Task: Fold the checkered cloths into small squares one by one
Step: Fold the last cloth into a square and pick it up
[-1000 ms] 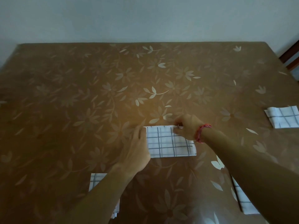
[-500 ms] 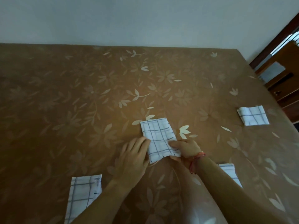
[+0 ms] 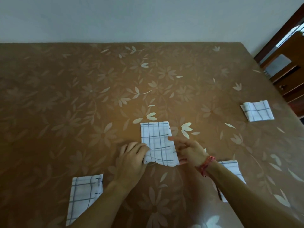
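A white checkered cloth (image 3: 158,142), folded into a narrow upright rectangle, lies in the middle of the brown flowered table (image 3: 98,96). My left hand (image 3: 132,159) pinches its near left corner. My right hand (image 3: 189,150) holds its near right edge, with fingers under the cloth and one finger lying on top. The near edge is lifted a little off the table and sags in a wave between the two hands.
A small folded checkered square (image 3: 257,110) lies near the table's right edge. Another checkered cloth (image 3: 84,196) lies at the near left, partly under my left forearm, and a third (image 3: 233,175) sits under my right forearm. Wooden furniture (image 3: 283,66) stands beyond the right edge.
The cloth has gone from a wide rectangle to a narrow upright one. Both hands have moved to its near corners and raised that edge. The camera has swung right.
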A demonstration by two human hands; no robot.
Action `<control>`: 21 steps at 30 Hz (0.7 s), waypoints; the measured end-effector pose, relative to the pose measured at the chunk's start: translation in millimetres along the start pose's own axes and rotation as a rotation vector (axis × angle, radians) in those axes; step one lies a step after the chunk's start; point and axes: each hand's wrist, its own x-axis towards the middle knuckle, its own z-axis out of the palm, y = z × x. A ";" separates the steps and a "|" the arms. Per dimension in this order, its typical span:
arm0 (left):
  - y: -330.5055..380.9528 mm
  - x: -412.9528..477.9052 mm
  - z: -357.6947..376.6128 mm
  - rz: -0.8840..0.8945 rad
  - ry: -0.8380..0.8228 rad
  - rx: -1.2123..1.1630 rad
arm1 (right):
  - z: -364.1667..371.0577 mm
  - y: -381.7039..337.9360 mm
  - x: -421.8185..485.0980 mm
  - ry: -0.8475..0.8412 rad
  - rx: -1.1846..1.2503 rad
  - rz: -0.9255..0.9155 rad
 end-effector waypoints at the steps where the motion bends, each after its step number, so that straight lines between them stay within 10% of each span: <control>1: 0.4 0.3 -0.6 -0.038 0.008 -0.036 | -0.4 1.1 2.6 0.021 -0.097 -0.032; 8: 0.9 2.5 -2.3 -0.160 0.015 -0.138 | 1.7 22.7 15.3 0.113 -0.970 -0.451; 12: -1.9 1.0 -2.4 -0.167 -0.008 -0.117 | 3.3 12.7 7.1 0.198 -0.935 -0.603; 21: 2.9 19.4 -14.6 -0.437 0.020 -0.323 | 8.0 -6.0 13.6 0.318 -0.693 -0.305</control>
